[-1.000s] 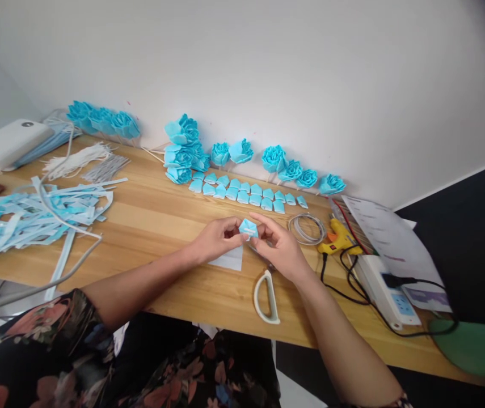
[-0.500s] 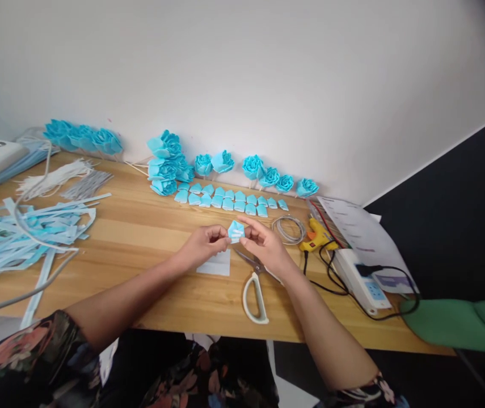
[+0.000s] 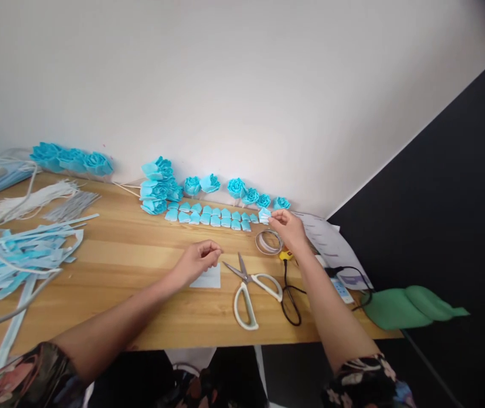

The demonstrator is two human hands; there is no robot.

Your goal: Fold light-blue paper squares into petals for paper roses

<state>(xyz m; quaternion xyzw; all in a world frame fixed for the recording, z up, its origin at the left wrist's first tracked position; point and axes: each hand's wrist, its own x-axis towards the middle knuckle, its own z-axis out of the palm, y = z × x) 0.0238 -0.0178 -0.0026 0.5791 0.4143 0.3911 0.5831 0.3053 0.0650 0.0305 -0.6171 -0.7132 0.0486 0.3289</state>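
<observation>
My right hand [image 3: 288, 229] reaches to the right end of two rows of folded pale blue petals [image 3: 215, 221]. Its fingertips pinch a folded blue petal with white strips [image 3: 264, 215] at the end of the back row. Over the table, my left hand [image 3: 199, 262] is closed with its fingers curled, and nothing shows in it. Partly under that hand lies a pale blue fabric square [image 3: 209, 277]. Between my hands rest scissors with white handles [image 3: 246, 279], blades spread. A coil of thin wire [image 3: 268, 242] sits just below my right hand.
Blue fabric flowers [image 3: 236, 187] line the wall. Cut strips [image 3: 25, 249], white cords [image 3: 40, 198] and a grey cable [image 3: 29, 303] spread at left. At right are a partly hidden yellow glue gun [image 3: 285, 255], black cord [image 3: 292, 309], power strip [image 3: 343, 290] and green cushion [image 3: 408, 307].
My hands have parted. My right hand has carried the folded petal away to the end of the row. My left hand has let go of it and stays low. The view has shifted right.
</observation>
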